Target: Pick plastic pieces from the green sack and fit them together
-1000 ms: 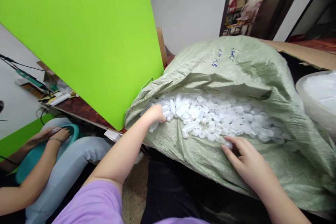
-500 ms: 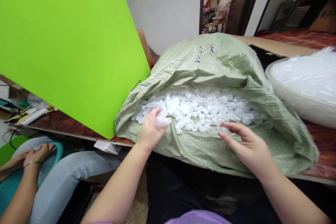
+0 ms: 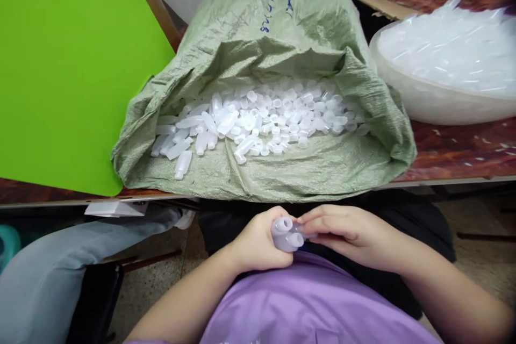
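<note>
- Left hand (image 3: 258, 244), elbow bent, sits close against the purple shirt (image 3: 310, 306), fingers closed round two small translucent white plastic vials (image 3: 285, 234) with their mouths up.
- Right hand (image 3: 350, 231) lies palm-down beside it, fingertips touching those vials; I cannot tell whether it grips them.
- An open green woven sack (image 3: 274, 177) beyond holds more.

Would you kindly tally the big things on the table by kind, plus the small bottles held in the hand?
Green woven sack: 1
White tub: 1
Green board: 1
Small bottles in the left hand: 2 showing
Total: 5
</note>
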Motion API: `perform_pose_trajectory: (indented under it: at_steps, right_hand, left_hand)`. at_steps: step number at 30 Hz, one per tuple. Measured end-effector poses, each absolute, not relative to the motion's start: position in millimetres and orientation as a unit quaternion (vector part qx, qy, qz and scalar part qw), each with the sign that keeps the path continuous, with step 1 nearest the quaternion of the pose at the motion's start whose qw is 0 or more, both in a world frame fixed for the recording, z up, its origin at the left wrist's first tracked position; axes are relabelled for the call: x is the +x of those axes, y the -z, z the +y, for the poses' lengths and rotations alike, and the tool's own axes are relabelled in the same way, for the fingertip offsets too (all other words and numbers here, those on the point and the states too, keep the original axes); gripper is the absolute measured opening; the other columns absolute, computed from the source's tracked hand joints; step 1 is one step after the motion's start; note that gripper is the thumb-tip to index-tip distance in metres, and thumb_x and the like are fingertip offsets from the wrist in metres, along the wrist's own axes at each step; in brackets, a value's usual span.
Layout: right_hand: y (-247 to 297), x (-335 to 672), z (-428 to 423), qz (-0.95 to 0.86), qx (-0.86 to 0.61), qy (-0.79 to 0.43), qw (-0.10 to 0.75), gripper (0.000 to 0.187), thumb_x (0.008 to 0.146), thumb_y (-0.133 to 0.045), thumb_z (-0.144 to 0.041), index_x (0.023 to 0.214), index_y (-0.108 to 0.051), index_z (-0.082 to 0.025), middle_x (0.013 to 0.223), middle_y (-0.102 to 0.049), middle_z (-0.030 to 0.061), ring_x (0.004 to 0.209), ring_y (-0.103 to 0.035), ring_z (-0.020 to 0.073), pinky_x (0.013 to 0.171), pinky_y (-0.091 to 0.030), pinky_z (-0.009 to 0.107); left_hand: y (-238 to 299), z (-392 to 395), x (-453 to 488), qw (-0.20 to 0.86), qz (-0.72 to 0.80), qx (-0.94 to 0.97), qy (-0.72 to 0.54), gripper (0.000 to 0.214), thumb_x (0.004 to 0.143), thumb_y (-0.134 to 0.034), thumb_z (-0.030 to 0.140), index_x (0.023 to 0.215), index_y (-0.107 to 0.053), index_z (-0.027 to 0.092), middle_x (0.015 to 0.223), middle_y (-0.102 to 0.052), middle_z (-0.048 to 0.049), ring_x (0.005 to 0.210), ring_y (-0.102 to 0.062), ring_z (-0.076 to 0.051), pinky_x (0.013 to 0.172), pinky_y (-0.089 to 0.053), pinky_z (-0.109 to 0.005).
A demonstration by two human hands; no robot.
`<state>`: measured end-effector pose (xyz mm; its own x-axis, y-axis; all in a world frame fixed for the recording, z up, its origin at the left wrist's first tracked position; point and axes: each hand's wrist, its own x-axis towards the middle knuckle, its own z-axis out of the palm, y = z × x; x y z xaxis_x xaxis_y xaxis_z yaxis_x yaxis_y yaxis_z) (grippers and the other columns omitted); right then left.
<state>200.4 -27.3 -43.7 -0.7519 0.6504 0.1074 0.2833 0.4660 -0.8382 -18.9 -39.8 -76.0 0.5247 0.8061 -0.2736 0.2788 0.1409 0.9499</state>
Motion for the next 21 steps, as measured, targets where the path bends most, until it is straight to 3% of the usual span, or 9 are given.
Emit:
perform_pose_trajectory:
  at_steps: [4,9,15,21]
  right_hand:
    - [65.9,204.0,-36.7,-0.801,-0.320,-0.477,0.173,0.024,0.089,-0.046,-0.025,0.106,-0.063,-0.027,0.108,-0.065,0.0019,0.100,-0.060,0.0129,0.087,-0.048,0.027]
    - [104.7,204.2,-45.5,-0.744,-0.411,-0.485,0.205,0.020,0.083,-0.056,-0.026,0.100,-0.064,-0.023,0.100,-0.066,0.0053,0.087,-0.062,0.0145,0.078,-0.051,0.029]
    - [117.0,206.3,-47.9,-0.697,-0.376,-0.564,0.233,0.014,0.082,-0.058,-0.027,0.092,-0.066,-0.021,0.099,-0.066,0.0053,0.089,-0.063,0.0140,0.079,-0.051,0.028]
    - [119.3,205.2,-42.2,-0.719,-0.374,-0.534,0.242,0.016,0.083,-0.054,-0.028,0.087,-0.068,-0.022,0.100,-0.067,0.0057,0.091,-0.063,0.0141,0.082,-0.050,0.029]
  left_hand:
    - [94.4,-37.8,-14.7,0.662,0.451,0.577,-0.160,0.039,0.049,-0.064,0.009,0.087,-0.057,0.016,0.078,-0.060,0.0014,0.066,-0.053,-0.011,0.057,-0.040,-0.020]
    - [107.1,-35.2,-9.1,0.643,0.496,0.568,-0.136,0.037,0.049,-0.062,0.008,0.085,-0.058,0.015,0.075,-0.060,0.0009,0.064,-0.053,-0.011,0.055,-0.039,-0.020]
    - [117.7,-25.2,-15.9,0.764,0.441,0.458,-0.109,0.035,0.046,-0.072,0.011,0.078,-0.059,0.012,0.066,-0.056,0.0029,0.057,-0.048,-0.008,0.053,-0.036,-0.020]
    - [134.3,-22.8,-15.0,0.837,0.439,0.298,-0.132,0.035,0.039,-0.075,0.013,0.070,-0.058,0.011,0.061,-0.057,0.0011,0.053,-0.051,-0.010,0.052,-0.039,-0.023]
